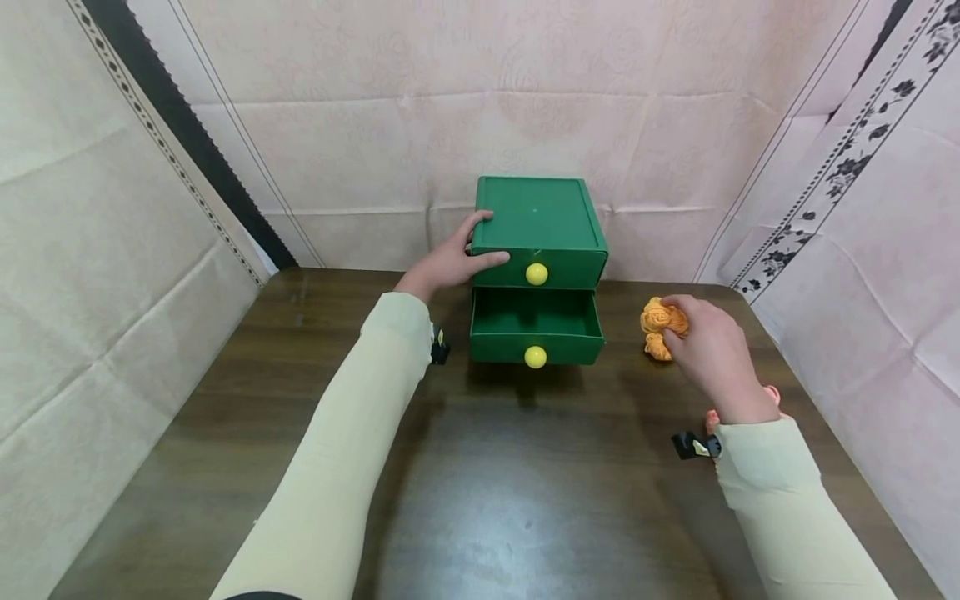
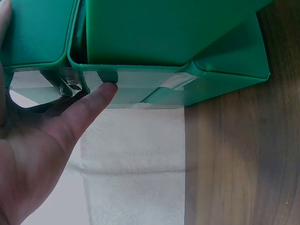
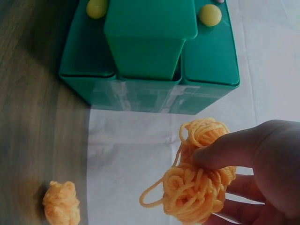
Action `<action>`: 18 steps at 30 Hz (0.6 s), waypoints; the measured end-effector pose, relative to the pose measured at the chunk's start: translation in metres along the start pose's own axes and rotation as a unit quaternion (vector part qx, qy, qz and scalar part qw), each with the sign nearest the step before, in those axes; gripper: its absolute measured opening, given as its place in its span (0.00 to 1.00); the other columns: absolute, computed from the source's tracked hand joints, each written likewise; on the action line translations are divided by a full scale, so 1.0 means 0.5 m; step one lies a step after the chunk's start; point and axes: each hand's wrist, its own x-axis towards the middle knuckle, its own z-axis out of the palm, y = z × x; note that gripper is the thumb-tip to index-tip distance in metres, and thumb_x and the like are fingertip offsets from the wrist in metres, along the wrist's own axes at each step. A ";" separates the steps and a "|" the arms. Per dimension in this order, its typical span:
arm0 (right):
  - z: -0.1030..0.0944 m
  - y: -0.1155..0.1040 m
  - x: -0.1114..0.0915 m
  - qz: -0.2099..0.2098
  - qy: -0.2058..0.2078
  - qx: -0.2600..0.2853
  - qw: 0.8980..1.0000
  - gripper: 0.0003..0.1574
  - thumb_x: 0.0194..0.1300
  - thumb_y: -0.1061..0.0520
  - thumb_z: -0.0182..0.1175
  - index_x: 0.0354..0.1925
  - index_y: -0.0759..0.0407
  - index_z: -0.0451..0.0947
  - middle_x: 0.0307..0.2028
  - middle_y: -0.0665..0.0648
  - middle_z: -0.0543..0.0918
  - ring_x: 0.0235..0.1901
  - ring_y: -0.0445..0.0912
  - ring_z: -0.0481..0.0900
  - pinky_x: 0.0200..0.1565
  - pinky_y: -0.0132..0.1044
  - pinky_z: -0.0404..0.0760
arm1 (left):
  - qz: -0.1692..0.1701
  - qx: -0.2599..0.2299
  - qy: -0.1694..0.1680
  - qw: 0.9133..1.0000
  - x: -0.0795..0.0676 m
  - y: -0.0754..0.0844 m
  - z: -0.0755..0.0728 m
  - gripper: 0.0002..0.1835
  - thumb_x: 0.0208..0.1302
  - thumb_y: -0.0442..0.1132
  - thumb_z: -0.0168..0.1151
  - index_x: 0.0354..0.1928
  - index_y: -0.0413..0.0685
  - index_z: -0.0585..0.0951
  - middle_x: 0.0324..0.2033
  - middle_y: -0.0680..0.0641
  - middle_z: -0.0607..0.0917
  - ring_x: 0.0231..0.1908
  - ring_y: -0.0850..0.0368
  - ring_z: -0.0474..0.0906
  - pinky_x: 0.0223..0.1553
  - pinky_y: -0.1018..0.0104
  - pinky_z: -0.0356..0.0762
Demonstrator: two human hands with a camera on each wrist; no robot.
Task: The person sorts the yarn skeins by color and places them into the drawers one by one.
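A green drawer cabinet (image 1: 536,212) with yellow knobs stands at the back of the table, its middle drawer (image 1: 536,346) pulled out. My left hand (image 1: 450,265) rests against the cabinet's upper left side, fingers fairly straight. In the left wrist view its thumb (image 2: 96,101) touches the taped side wall. Right of the cabinet, my right hand (image 1: 708,346) pinches a bundle of orange yarn (image 3: 194,180) between thumb and fingers, with a loop of strand hanging out. A second orange yarn ball (image 3: 62,203) lies on the table close by.
A pinkish object (image 1: 772,393) is mostly hidden beneath my right wrist. The dark wooden table (image 1: 517,483) stretches in front of the cabinet. Pale patterned cloth (image 1: 525,108) hangs behind the table and along both sides.
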 end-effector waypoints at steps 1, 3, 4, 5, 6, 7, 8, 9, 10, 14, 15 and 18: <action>0.000 -0.003 0.001 0.000 0.001 0.001 1.000 0.25 0.56 0.60 0.59 0.53 0.60 0.70 0.49 0.68 0.76 0.45 0.63 0.73 0.42 0.59 0.69 | 0.001 0.000 0.000 1.000 -0.001 0.000 0.000 0.44 0.54 0.60 0.59 0.67 0.75 0.44 0.69 0.47 0.50 0.65 0.47 0.56 0.59 0.50 0.65; -0.001 -0.010 0.002 0.000 -0.001 0.004 1.000 0.25 0.56 0.60 0.59 0.54 0.60 0.70 0.50 0.67 0.76 0.45 0.63 0.73 0.43 0.59 0.69 | 0.002 -0.001 0.001 1.000 -0.001 -0.001 0.000 0.43 0.55 0.60 0.59 0.67 0.75 0.44 0.69 0.47 0.50 0.65 0.47 0.57 0.59 0.50 0.65; -0.001 -0.013 0.003 -0.001 0.001 0.006 1.000 0.25 0.56 0.60 0.59 0.54 0.60 0.70 0.50 0.67 0.76 0.46 0.62 0.73 0.43 0.59 0.69 | 0.003 0.000 0.001 1.000 -0.001 -0.001 0.000 0.43 0.55 0.60 0.59 0.67 0.75 0.44 0.69 0.47 0.50 0.65 0.47 0.56 0.59 0.50 0.65; -0.001 -0.017 0.003 -0.002 0.002 0.008 1.000 0.25 0.56 0.60 0.59 0.54 0.60 0.70 0.50 0.66 0.76 0.45 0.62 0.73 0.44 0.59 0.69 | 0.003 0.000 0.002 1.000 -0.001 -0.002 0.000 0.43 0.55 0.59 0.59 0.67 0.74 0.44 0.69 0.47 0.51 0.65 0.47 0.56 0.59 0.50 0.65; -0.002 -0.021 0.003 -0.003 0.003 0.011 1.000 0.25 0.56 0.60 0.60 0.54 0.60 0.70 0.50 0.66 0.76 0.46 0.62 0.73 0.44 0.59 0.69 | 0.003 0.000 0.003 1.000 -0.001 -0.002 0.001 0.43 0.55 0.59 0.59 0.67 0.74 0.44 0.69 0.47 0.51 0.65 0.47 0.56 0.60 0.50 0.65; -0.002 -0.025 0.003 -0.005 0.004 0.013 1.000 0.25 0.56 0.61 0.60 0.54 0.60 0.70 0.50 0.66 0.76 0.46 0.62 0.73 0.45 0.59 0.69 | 0.002 0.000 0.003 1.000 -0.001 -0.002 0.001 0.43 0.55 0.59 0.59 0.67 0.74 0.45 0.69 0.48 0.51 0.65 0.48 0.56 0.60 0.51 0.64; -0.003 -0.029 0.003 -0.007 0.006 0.014 1.000 0.25 0.56 0.61 0.60 0.54 0.60 0.70 0.50 0.66 0.76 0.46 0.61 0.73 0.45 0.59 0.69 | 0.002 -0.001 0.003 1.000 -0.002 -0.002 0.001 0.43 0.55 0.59 0.59 0.67 0.75 0.45 0.69 0.48 0.50 0.65 0.48 0.56 0.60 0.50 0.64; -0.003 -0.032 0.003 -0.009 0.009 0.015 1.000 0.25 0.56 0.61 0.60 0.54 0.60 0.70 0.50 0.66 0.76 0.46 0.61 0.73 0.46 0.59 0.69 | 0.002 -0.001 0.003 1.000 -0.002 -0.002 0.001 0.43 0.55 0.59 0.59 0.67 0.75 0.45 0.69 0.48 0.50 0.65 0.47 0.56 0.60 0.50 0.64; -0.004 -0.036 0.003 -0.012 0.012 0.016 1.000 0.25 0.56 0.61 0.60 0.54 0.60 0.71 0.50 0.66 0.76 0.46 0.61 0.73 0.46 0.59 0.69 | 0.003 -0.002 0.002 1.000 -0.002 -0.002 0.001 0.43 0.55 0.59 0.59 0.67 0.75 0.45 0.69 0.48 0.50 0.65 0.47 0.56 0.60 0.50 0.64; -0.005 -0.048 0.004 -0.025 0.020 0.018 0.999 0.25 0.56 0.61 0.61 0.54 0.59 0.71 0.51 0.65 0.76 0.47 0.61 0.73 0.47 0.59 0.69 | 0.006 -0.003 0.000 1.000 -0.004 0.000 0.001 0.43 0.55 0.59 0.59 0.67 0.74 0.45 0.69 0.47 0.50 0.65 0.47 0.56 0.60 0.50 0.64; -0.004 -0.050 0.005 -0.030 0.023 0.018 0.999 0.25 0.56 0.61 0.61 0.54 0.59 0.71 0.51 0.65 0.77 0.47 0.61 0.73 0.48 0.59 0.69 | 0.006 -0.002 -0.001 1.000 -0.004 0.000 0.001 0.43 0.55 0.60 0.59 0.67 0.75 0.45 0.69 0.47 0.50 0.64 0.47 0.56 0.60 0.50 0.64; -0.004 -0.059 0.006 -0.044 0.035 0.019 0.998 0.25 0.56 0.61 0.61 0.53 0.59 0.72 0.50 0.64 0.77 0.47 0.60 0.73 0.47 0.58 0.70 | 0.005 0.003 -0.001 1.000 -0.003 0.000 0.001 0.43 0.55 0.60 0.59 0.67 0.75 0.45 0.69 0.47 0.50 0.65 0.47 0.56 0.60 0.50 0.63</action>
